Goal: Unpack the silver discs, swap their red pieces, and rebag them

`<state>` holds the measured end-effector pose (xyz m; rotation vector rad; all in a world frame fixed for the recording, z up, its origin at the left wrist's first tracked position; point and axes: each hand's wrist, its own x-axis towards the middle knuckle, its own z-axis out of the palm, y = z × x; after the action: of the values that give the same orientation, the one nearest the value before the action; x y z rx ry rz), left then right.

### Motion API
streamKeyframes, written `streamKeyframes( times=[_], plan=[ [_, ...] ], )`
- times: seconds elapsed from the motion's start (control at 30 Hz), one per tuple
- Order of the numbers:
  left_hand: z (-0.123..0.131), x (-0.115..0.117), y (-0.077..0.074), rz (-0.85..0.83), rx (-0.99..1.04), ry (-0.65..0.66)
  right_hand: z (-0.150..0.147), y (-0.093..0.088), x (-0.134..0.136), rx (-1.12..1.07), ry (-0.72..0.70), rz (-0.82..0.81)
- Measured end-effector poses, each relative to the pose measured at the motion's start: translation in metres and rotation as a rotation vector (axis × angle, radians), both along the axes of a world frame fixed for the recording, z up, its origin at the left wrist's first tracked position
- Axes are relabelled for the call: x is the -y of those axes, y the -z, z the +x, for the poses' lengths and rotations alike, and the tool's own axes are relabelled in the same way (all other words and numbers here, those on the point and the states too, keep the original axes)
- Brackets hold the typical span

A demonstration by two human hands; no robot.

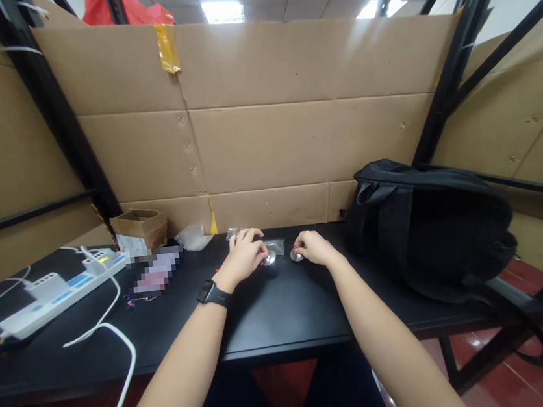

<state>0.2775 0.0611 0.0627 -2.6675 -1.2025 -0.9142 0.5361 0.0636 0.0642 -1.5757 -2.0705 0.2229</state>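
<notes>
My left hand (244,259), with a dark watch on its wrist, pinches a small round shiny metal disc (270,258) by a red part on it. The other fingers of that hand are bent above the table. Opposite, my right hand (316,248) is closed on a second shiny metal disc (298,256), also with red at the fingertips. Both discs look like finger cymbals and sit low over the black table (284,313), apart from each other; whether they touch it I cannot tell. A clear plastic bag (276,247) lies just behind and between them.
To the left are a white power strip (61,296) with cables, a blurred-out flat item (159,272), a small cardboard box (141,226) and crumpled plastic (193,237). A black backpack (431,231) stands at the right. Cardboard panels (265,145) close off the back.
</notes>
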Motion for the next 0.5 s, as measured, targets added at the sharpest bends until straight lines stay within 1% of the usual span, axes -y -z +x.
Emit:
streamKeyframes(
  times=[0.13,0.23,0.3,0.4,0.5],
  plan=[
    [0.004,0.005,-0.003,0.028,0.011,-0.018,-0.011,-0.011,0.005,-0.252,-0.195,0.202],
    [0.004,0.006,-0.008,0.022,0.054,-0.032,-0.024,-0.013,0.008,-0.409,-0.267,0.251],
    [-0.001,0.005,-0.012,-0.007,0.104,-0.045,-0.028,-0.008,0.007,-0.408,-0.26,0.268],
    [-0.011,-0.001,-0.017,-0.06,0.207,-0.064,-0.025,-0.001,0.003,-0.365,-0.201,0.265],
    [-0.017,-0.009,-0.017,-0.126,0.343,-0.051,-0.022,-0.001,0.002,-0.447,-0.181,0.217]
  ],
)
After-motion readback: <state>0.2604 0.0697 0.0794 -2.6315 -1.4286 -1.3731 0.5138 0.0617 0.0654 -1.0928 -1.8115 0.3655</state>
